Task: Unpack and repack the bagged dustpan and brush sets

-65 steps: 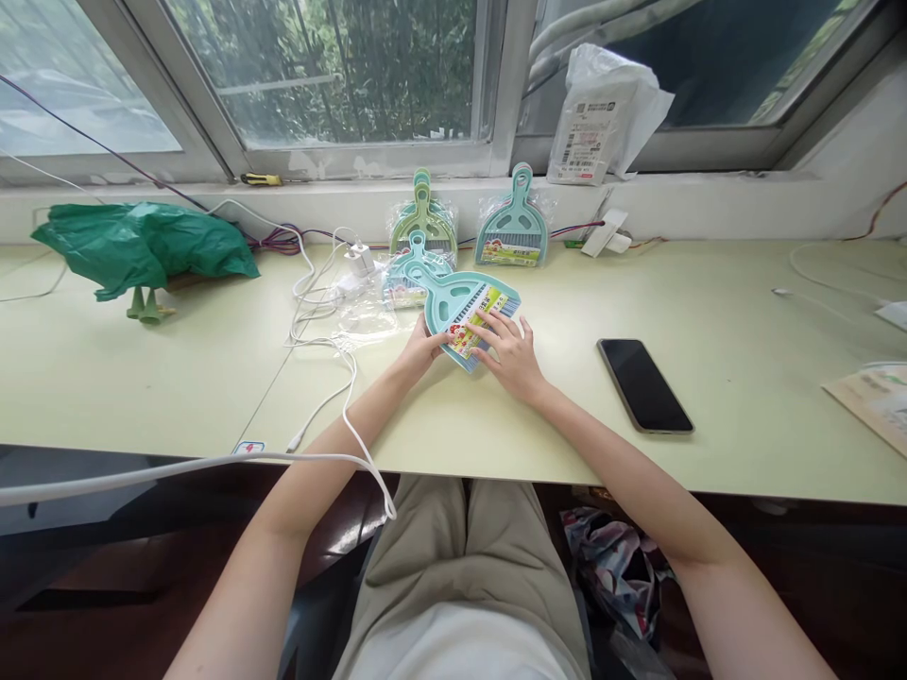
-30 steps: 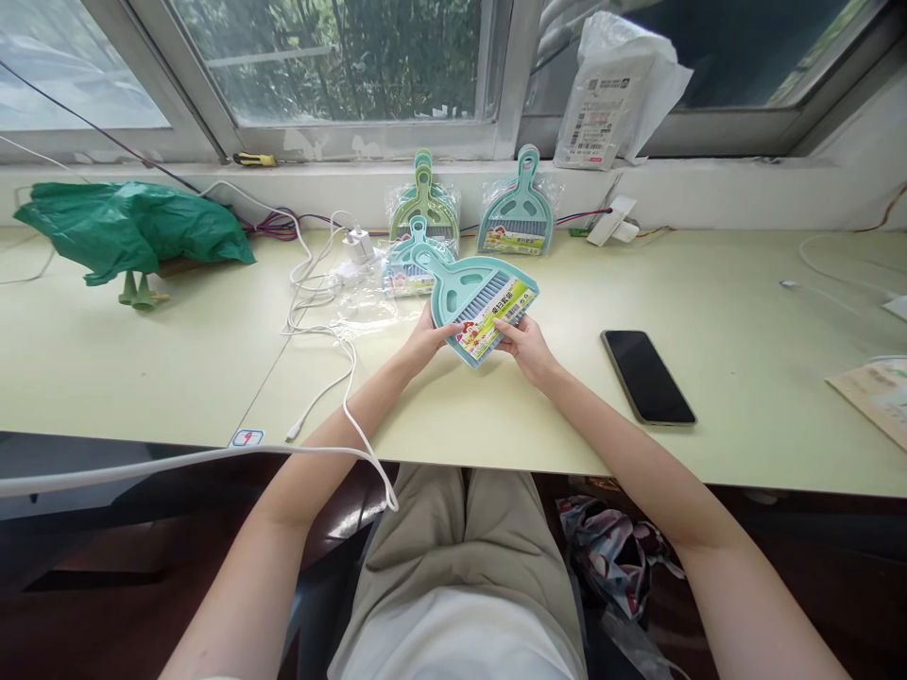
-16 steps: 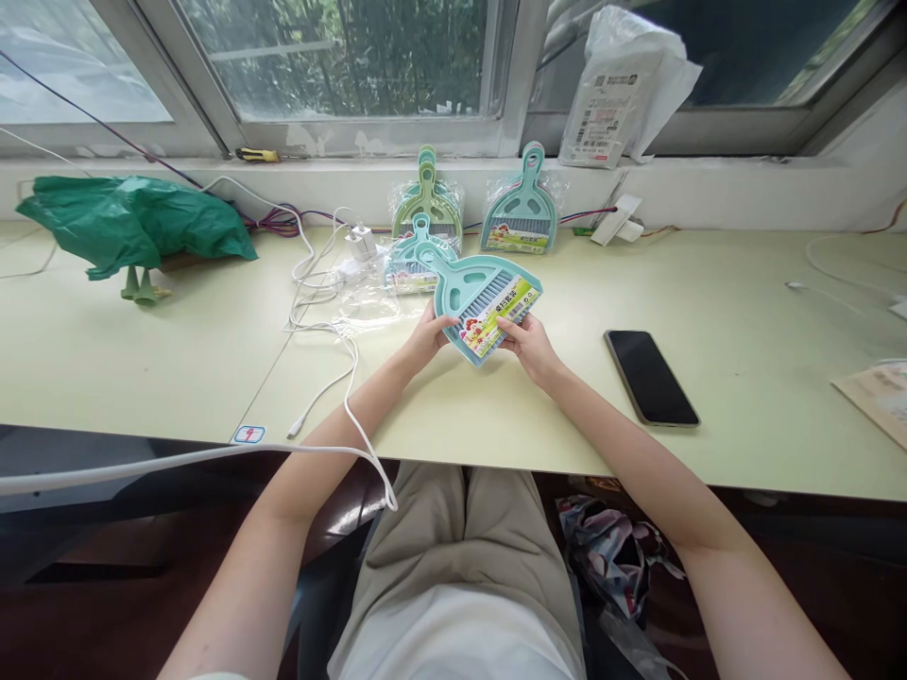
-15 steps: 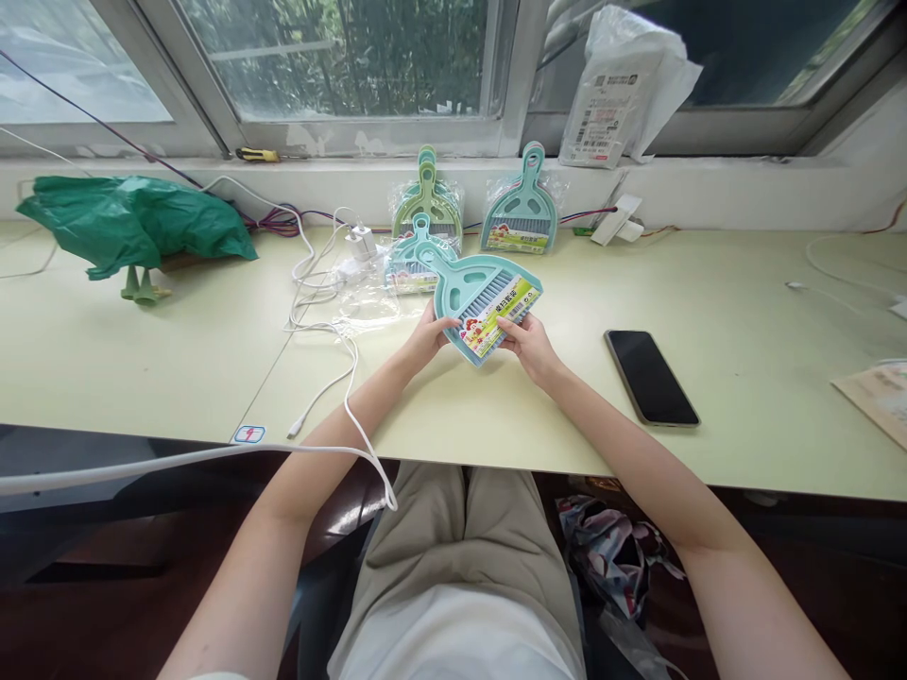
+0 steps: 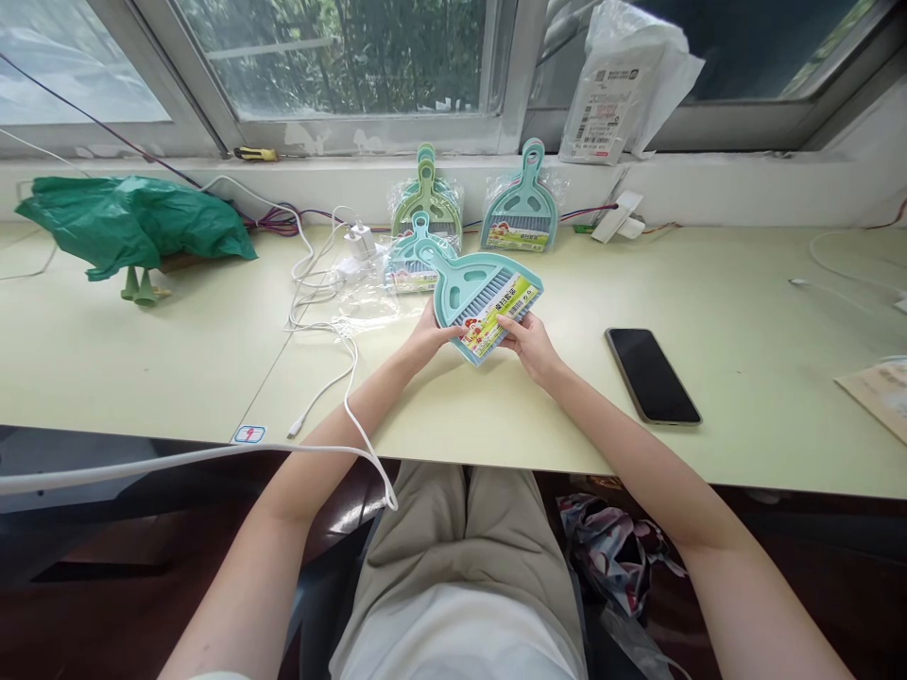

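Note:
A light blue dustpan and brush set [image 5: 468, 281] is held tilted above the table, its handle toward the upper left. A printed label [image 5: 502, 316] runs across its bristles. My left hand [image 5: 430, 334] grips the pan's lower left edge, the thumb reaching onto the label. On the lower right edge, my right hand [image 5: 528, 342] is closed with its thumb on the label. The other fingers of both hands are partly hidden behind the pan. Just behind stands another blue dustpan set [image 5: 411, 274], partly covered by the held one.
Wrapped green dustpan sets [image 5: 425, 198] and blue dustpan sets [image 5: 521, 208] lean against the wall. A phone [image 5: 652, 376] lies to the right. White cables [image 5: 347, 378] and clear plastic wrap [image 5: 368, 302] lie left of my hands. Further left is a green plastic bag [image 5: 142, 222].
My left thumb has slid slightly right, further onto the label. The dustpan set and my right hand stay in nearly the same place.

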The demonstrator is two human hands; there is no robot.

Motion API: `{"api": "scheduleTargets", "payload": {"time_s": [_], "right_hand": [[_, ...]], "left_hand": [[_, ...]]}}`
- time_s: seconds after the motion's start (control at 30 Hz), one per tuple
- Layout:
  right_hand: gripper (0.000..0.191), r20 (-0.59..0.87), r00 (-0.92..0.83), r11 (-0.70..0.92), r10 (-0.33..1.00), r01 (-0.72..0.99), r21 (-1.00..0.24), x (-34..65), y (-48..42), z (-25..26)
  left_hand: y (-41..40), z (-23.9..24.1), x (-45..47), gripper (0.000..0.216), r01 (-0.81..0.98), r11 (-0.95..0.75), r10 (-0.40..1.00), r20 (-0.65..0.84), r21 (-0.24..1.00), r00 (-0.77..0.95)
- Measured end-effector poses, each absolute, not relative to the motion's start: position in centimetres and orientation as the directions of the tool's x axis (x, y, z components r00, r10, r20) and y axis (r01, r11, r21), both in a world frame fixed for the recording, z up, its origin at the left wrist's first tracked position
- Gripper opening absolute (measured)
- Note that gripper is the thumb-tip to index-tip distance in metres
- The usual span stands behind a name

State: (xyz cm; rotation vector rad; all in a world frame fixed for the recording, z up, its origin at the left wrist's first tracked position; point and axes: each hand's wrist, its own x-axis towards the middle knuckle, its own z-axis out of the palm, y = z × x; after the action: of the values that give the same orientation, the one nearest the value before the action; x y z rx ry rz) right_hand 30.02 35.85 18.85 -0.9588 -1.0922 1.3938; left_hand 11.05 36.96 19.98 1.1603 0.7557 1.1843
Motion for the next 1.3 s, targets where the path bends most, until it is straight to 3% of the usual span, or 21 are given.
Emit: {"api": "scheduleTargets", "payload": {"time_s": [0.67, 1.3], "right_hand": [[0.023, -0.065, 0.003, -0.059, 0.998, -0.370, -0.927, 30.48, 36.28, 18.89], [0.022, -0.082, -0.004, -0.077, 0.997, -0.399, -0.914, 30.36, 35.99, 19.57]], "left_hand": [[37.29, 19.33, 10.93, 0.076, -0.249, -0.118, 0.938, 0.190, 0.961, 0.291], [37.10, 19.56, 10.99, 0.082, -0.249, -0.078, 0.948, 0.149, 0.965, 0.281]]}}
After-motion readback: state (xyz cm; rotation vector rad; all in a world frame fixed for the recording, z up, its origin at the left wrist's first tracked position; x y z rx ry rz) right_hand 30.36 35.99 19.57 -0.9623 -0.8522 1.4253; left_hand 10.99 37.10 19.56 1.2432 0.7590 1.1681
